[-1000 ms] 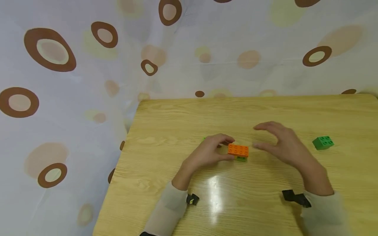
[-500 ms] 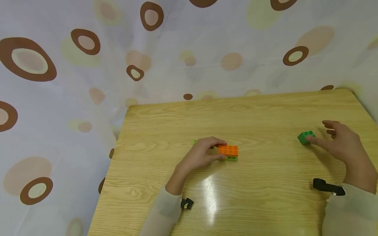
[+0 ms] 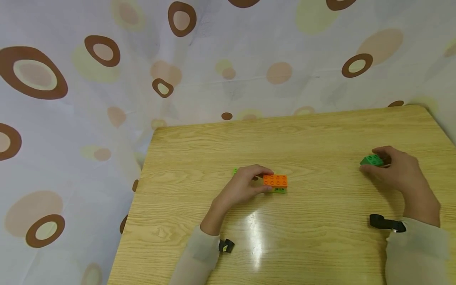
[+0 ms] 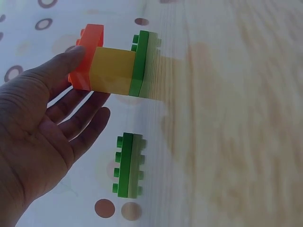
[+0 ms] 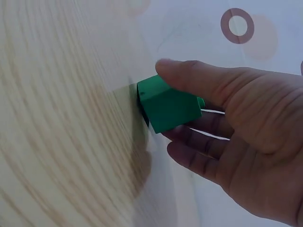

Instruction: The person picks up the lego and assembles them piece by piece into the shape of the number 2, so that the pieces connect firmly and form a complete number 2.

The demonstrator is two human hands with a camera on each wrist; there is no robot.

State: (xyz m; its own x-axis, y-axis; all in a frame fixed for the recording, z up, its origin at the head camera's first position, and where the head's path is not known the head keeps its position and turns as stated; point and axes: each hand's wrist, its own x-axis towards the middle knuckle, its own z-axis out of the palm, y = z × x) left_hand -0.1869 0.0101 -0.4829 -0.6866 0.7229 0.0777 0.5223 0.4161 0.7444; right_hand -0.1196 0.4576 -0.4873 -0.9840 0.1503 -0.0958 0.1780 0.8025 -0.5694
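Note:
My left hand (image 3: 240, 184) holds the orange brick (image 3: 275, 181) at the top of a small stack, thumb on one side and fingers on the other. Below it, in the left wrist view, come a yellow block (image 4: 112, 71) and a thin green studded plate (image 4: 138, 64) resting on the tabletop. Far to the right, my right hand (image 3: 404, 170) pinches a darker green block (image 5: 173, 109) between thumb and fingers. That block is tilted, its lower edge close to the table; whether it still touches cannot be made out.
A second thin green plate (image 4: 124, 165) lies on the wooden table (image 3: 313, 221) beside the left hand, mostly hidden by it in the head view. A patterned curtain (image 3: 249, 59) hangs behind the table and along its left side.
My right hand has moved from near the stack out to the right, passed over the green block and closed its fingers on it. The left hand keeps its hold on the orange brick.

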